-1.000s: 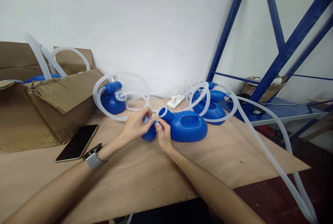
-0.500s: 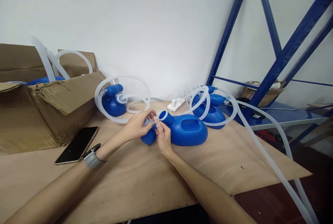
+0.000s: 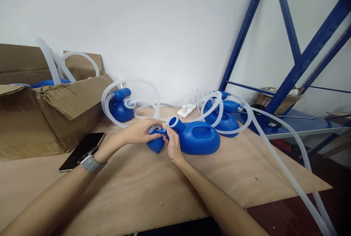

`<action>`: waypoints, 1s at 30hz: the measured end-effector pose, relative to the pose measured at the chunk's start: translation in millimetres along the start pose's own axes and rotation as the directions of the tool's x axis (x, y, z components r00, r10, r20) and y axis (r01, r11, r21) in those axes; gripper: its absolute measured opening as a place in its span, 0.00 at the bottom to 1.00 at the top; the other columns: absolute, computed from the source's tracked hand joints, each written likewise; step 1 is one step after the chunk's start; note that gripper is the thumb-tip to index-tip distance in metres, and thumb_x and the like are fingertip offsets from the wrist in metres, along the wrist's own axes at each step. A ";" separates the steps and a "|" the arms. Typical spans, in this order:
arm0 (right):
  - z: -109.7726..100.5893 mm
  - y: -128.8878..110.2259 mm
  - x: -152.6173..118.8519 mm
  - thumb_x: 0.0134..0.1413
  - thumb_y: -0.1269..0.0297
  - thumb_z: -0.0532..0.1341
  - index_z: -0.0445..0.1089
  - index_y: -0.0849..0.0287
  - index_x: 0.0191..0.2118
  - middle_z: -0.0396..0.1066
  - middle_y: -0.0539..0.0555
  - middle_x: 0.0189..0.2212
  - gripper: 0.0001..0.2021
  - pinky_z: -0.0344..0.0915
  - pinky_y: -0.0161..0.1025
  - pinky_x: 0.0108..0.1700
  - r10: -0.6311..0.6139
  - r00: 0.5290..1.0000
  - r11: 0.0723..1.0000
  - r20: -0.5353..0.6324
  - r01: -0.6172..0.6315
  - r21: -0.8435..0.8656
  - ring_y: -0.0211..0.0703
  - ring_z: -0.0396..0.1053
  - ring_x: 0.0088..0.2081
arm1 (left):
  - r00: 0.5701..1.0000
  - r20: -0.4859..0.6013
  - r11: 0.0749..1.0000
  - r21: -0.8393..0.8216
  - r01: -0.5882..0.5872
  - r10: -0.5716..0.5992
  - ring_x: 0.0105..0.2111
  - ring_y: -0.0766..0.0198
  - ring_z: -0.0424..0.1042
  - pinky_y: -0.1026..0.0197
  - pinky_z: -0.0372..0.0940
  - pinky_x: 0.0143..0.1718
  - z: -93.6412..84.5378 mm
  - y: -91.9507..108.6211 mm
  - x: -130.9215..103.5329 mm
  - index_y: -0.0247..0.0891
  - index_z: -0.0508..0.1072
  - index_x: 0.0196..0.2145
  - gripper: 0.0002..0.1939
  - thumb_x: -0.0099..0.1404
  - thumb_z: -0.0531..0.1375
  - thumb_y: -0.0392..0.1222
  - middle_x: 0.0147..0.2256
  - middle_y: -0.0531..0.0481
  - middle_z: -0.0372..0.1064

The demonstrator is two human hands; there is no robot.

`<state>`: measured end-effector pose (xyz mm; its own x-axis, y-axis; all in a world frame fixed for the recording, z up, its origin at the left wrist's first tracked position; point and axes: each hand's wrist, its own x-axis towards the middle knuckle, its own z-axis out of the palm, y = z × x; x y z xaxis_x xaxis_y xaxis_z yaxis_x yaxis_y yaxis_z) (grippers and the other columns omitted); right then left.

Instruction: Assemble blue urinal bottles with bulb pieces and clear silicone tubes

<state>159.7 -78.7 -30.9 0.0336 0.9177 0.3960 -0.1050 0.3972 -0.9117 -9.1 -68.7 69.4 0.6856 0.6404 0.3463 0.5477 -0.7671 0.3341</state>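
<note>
My left hand (image 3: 142, 130) is wrapped round the top of a small rounded blue part (image 3: 155, 145) with a clear fitting, low over the table. From the right, my right hand (image 3: 173, 144) pinches a small blue tab (image 3: 163, 131) at its top. Just beside my right hand a blue bottle (image 3: 201, 138) with a moulded handle lies on the table, its open neck pointing up and left. A translucent hose passes behind my hands.
An open cardboard box (image 3: 52, 119) and a black phone (image 3: 82, 151) are at the left. Blue bottles with coiled hoses (image 3: 120, 110) (image 3: 226, 121) and a white power strip (image 3: 186, 110) stand behind; a blue metal shelf (image 3: 298, 122) is on the right.
My left hand has shifted slightly left and down and lies flatter over the small part. The blue tab between my hands now shows more clearly. The view has shifted a little.
</note>
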 end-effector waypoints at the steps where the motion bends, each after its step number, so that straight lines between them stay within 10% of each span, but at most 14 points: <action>1: 0.0 -2.0 0.5 0.65 0.47 0.52 0.68 0.58 0.33 0.66 0.51 0.29 0.20 0.64 0.34 0.31 -0.016 0.999 0.999 0.050 0.018 -0.031 0.39 0.63 0.30 | 1.000 -0.004 1.000 0.014 0.015 -0.015 0.40 0.55 0.75 0.57 0.65 0.43 -2.8 -2.1 0.2 0.40 0.77 0.45 0.14 0.66 0.61 0.49 0.41 0.47 0.78; 7: -5.0 4.3 6.3 0.69 0.47 0.49 0.71 0.55 0.43 0.66 0.49 0.27 0.20 0.66 0.37 0.31 0.044 0.985 0.975 0.166 -0.006 -0.221 0.42 0.66 0.29 | 0.965 -0.129 0.961 -0.189 0.200 -0.226 0.35 0.59 0.71 0.60 0.63 0.37 -16.9 -29.6 1.8 0.40 0.79 0.35 0.17 0.63 0.63 0.57 0.34 0.51 0.76; 13: -14.3 17.8 7.9 0.66 0.56 0.56 0.63 0.56 0.61 0.64 0.61 0.59 0.22 0.60 0.52 0.63 0.043 0.969 0.812 0.244 0.108 -0.573 0.51 0.65 0.58 | 0.768 0.001 0.658 -0.516 0.548 -0.640 0.24 0.61 0.67 0.63 0.56 0.22 1.9 -71.4 -5.1 0.37 0.77 0.31 0.26 0.55 0.65 0.65 0.25 0.49 0.72; 21: -15.6 20.1 1.9 0.63 0.61 0.58 0.51 0.62 0.71 0.58 0.68 0.63 0.33 0.51 0.57 0.67 0.190 0.907 0.595 0.375 0.198 -0.779 0.61 0.54 0.66 | 0.797 0.132 0.725 -0.349 0.594 -0.589 0.23 0.59 0.68 0.63 0.55 0.20 24.4 -86.2 -12.4 0.39 0.78 0.27 0.23 0.49 0.69 0.64 0.22 0.51 0.72; 30: -16.7 14.1 -2.0 0.64 0.69 0.53 0.50 0.63 0.71 0.60 0.67 0.63 0.31 0.54 0.55 0.67 0.105 0.870 0.599 0.482 0.332 -0.729 0.55 0.56 0.66 | 0.872 0.026 0.866 -0.104 0.489 -0.490 0.33 0.53 0.74 0.59 0.64 0.33 47.9 -90.3 -6.1 0.39 0.76 0.31 0.19 0.59 0.60 0.59 0.32 0.44 0.78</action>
<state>174.7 -74.8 -46.4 -0.4610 0.8345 0.3018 0.6723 0.5504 -0.4951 -39.8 -5.2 -4.9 0.3419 0.9326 0.1153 0.7597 -0.3465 0.5502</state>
